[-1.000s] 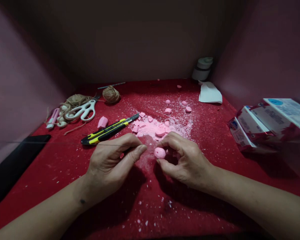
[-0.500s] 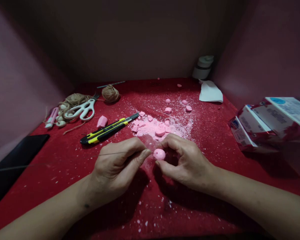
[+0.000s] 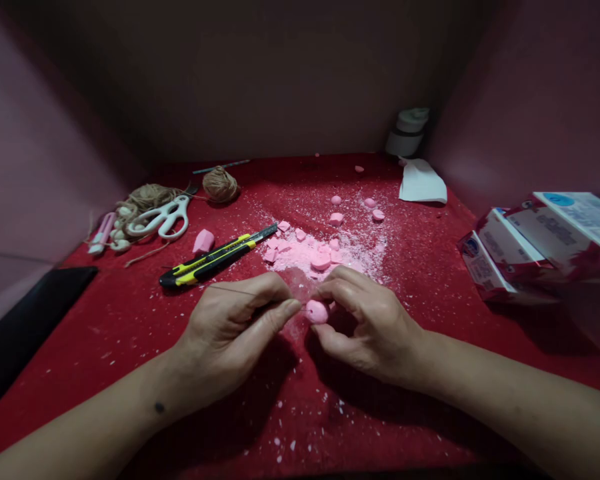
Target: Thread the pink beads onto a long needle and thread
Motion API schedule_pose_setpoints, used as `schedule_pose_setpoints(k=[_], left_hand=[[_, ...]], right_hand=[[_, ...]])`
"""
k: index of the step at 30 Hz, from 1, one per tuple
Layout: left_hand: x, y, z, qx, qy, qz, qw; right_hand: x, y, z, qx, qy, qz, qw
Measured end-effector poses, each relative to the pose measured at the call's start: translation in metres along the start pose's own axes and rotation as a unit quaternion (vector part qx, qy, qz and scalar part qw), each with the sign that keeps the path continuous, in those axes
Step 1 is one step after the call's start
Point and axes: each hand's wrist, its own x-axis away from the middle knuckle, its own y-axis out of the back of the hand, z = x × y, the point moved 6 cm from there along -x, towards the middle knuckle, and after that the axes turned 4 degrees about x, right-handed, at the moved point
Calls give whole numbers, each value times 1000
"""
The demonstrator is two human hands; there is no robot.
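Between the thumb and fingers of my right hand (image 3: 363,327) is a small rounded pink piece (image 3: 318,312), with a dark hole on its left side. My left hand (image 3: 243,327) is closed in a pinch on a thin dark wire (image 3: 233,289), whose tip points at the hole; I cannot tell how far it goes in. Behind my hands lie pink shavings and chips (image 3: 305,257) in a powdery heap. A black and yellow utility knife (image 3: 213,260) rests left of the heap, beside a pink chunk (image 3: 203,241).
White-handled scissors (image 3: 163,219), a twine ball (image 3: 221,185) and a pink cutter (image 3: 103,233) lie at the left. A black flat object (image 3: 35,327) sits at the left edge. Boxes (image 3: 535,247) stand right; white paper (image 3: 423,181) and a bottle (image 3: 407,133) are at the back.
The pink piece has turned slightly in my right fingers and its hole faces differently. The wire's tail has swung upward at the left. Both hands stay almost in place.
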Motion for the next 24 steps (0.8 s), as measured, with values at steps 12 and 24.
schedule_pose_setpoints(k=[12,24], left_hand=[[3,4,-5,-8,-13,-37,999],[6,-1,-6,-19,-24,-23,999]], right_hand=[[-3,1,-5,-55,-64,15,996],[-1,5,-2,-7,-16,-14,1000]])
